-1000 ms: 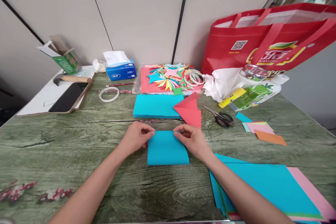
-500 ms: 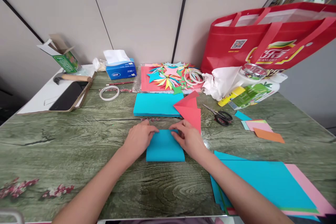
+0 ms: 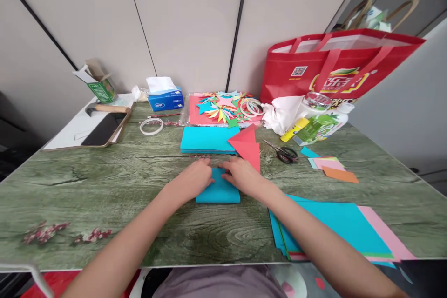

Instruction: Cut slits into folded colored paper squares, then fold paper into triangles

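A folded sheet of blue paper lies flat on the table in front of me, its rounded fold toward me. My left hand rests at its far left corner, fingers curled and thumb on the paper. At the far right corner my right hand grips the edge the same way, thumb and fingertips on the sheet. Parts of the far edge are hidden under the fingers. Just beyond lies a stack of blue paper, with folded red paper overlapping its right end.
Scissors, a glue stick and paper scraps lie to the right. Large coloured sheets sit near the front edge. Behind are a tape roll, tissue box, paper stars and a red bag.
My camera view has tilted, so the table's front edge and my lap now show. Both hands have drawn closer together along the far edge of the folded blue paper.
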A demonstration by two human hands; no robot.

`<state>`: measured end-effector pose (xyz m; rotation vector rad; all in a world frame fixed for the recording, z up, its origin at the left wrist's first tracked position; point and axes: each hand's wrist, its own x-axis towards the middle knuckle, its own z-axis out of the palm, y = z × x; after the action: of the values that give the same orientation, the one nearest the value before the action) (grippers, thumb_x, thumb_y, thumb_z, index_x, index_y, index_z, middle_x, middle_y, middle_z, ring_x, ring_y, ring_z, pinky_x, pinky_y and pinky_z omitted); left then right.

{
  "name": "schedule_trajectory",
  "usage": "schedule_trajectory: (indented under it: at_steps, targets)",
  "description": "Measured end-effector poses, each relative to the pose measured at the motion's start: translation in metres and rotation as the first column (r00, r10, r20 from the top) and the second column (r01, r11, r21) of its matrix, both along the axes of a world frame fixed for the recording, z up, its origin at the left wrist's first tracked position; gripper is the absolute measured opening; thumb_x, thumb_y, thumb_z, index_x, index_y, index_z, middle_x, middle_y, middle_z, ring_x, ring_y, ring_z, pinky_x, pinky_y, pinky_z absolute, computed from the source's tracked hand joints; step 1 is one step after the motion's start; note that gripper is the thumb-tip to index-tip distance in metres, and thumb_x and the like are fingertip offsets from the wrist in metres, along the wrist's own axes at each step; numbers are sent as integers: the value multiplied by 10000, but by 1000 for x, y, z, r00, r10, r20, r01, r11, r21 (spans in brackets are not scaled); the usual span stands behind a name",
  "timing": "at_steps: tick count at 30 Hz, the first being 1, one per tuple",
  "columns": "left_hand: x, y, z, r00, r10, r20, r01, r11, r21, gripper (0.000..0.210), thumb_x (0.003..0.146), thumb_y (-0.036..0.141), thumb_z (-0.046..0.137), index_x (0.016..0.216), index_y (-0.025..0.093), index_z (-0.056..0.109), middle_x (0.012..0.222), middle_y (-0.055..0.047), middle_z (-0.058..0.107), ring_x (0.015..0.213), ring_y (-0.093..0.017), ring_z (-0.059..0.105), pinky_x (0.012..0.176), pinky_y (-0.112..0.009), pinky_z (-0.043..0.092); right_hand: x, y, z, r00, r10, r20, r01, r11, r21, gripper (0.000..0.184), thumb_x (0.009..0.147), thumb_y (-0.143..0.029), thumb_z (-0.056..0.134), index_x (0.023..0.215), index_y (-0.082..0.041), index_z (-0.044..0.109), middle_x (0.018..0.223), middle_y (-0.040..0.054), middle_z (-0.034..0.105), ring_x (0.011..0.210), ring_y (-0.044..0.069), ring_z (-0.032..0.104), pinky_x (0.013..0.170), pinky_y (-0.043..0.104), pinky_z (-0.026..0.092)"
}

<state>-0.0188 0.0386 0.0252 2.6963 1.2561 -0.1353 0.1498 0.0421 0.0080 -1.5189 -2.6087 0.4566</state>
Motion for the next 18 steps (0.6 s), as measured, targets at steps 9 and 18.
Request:
schedule_trajectory:
  at_steps: [9,18]
  targets:
    - [1,-13,-7,999,-36,16,35,998,53,213,769,324,593,781,120,654,1008,-120,553,1031,-269,486,894,-359,362,-8,-8,8,962,268,-39,-271,960,-75,117,787,-100,526,830,-149,623,921,77,582,890,190,556,751,270,396]
    - [-3,-21,-8,997,-59,48,57,997,45,504,713,483,600,979,55,579,975,-129,523,963,-262,484,831,-353,395,-5,-22,14,940,332,-76,-339,933,-120,41,716,-165,660,715,-200,682,828,10,629,827,158,567,700,224,390]
